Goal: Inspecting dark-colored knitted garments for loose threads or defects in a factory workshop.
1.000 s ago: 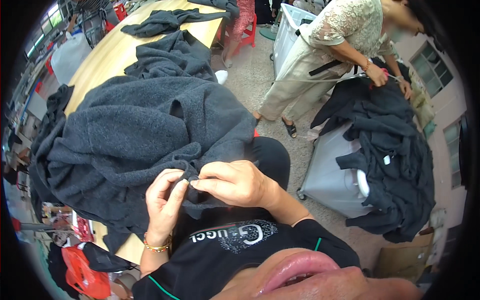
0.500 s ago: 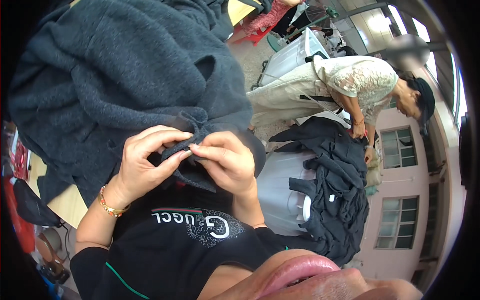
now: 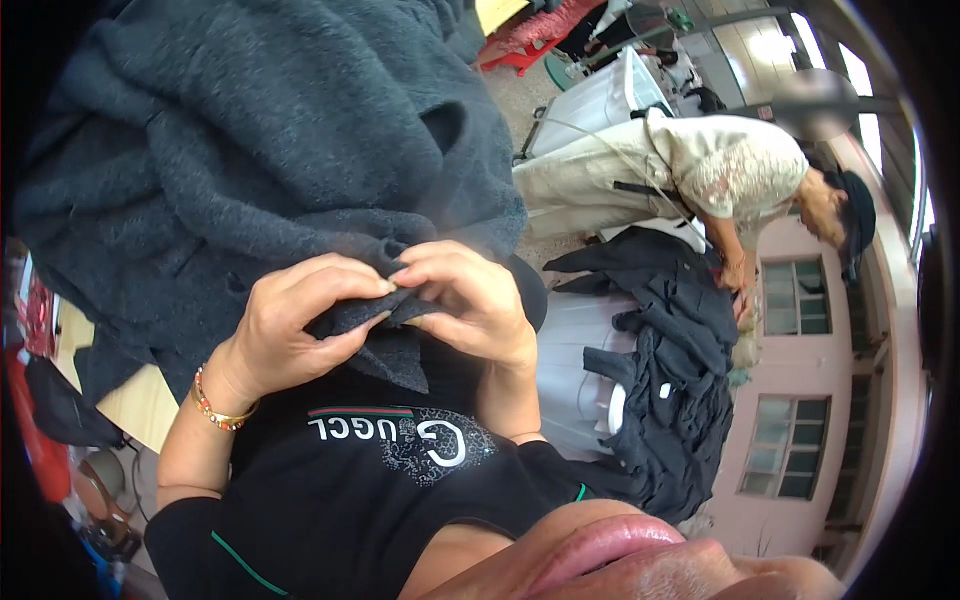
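A large dark grey wool-like garment (image 3: 290,130) lies heaped in front of me and over my lap. My left hand (image 3: 300,320), with a gold and beaded bracelet at the wrist, pinches a folded edge of it between thumb and fingers. Close beside it, my right hand (image 3: 475,305) grips the same edge with thumb and fingertips. The two sets of fingertips almost meet. A pointed flap of the cloth hangs below my hands. Whatever lies inside the fold is hidden.
To the right, a pale bin (image 3: 580,350) is piled with dark garments (image 3: 670,370). A person in cream clothes (image 3: 740,170) bends over that pile. Behind stands a white wheeled bin (image 3: 600,100). At the left are a pale wooden tabletop (image 3: 135,410) and a black cloth item (image 3: 65,405).
My right hand has moved from a fine pinch to a wider grip on the edge, with its fingers on top and thumb below. My left hand keeps its pinch.
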A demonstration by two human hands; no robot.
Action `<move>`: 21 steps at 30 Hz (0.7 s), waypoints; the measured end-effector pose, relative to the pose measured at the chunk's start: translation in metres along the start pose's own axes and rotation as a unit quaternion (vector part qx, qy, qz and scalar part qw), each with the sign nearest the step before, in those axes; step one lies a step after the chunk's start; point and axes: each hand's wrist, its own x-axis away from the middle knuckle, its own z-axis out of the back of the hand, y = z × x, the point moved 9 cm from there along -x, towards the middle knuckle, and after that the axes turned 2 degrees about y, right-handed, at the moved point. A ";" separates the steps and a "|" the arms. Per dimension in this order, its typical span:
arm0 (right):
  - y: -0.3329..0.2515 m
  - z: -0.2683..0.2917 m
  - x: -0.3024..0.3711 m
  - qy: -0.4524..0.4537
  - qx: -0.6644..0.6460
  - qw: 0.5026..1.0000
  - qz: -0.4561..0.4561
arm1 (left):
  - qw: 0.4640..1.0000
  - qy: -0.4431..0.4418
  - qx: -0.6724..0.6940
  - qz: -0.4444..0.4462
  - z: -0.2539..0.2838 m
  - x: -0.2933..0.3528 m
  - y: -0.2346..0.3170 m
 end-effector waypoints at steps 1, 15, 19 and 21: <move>0.002 0.002 0.002 0.020 0.004 1.000 -0.002 | 1.000 0.002 -0.004 0.000 0.000 0.000 0.000; 0.022 -0.002 0.009 -0.018 -0.111 0.994 -0.012 | 0.998 -0.034 -0.055 0.006 -0.023 0.006 0.000; 0.026 -0.007 0.010 -0.068 -0.144 0.987 -0.018 | 0.998 -0.058 -0.015 0.036 -0.025 0.005 0.000; 0.029 -0.010 0.011 -0.058 -0.163 0.985 -0.012 | 0.998 -0.055 -0.015 0.036 -0.025 0.005 0.000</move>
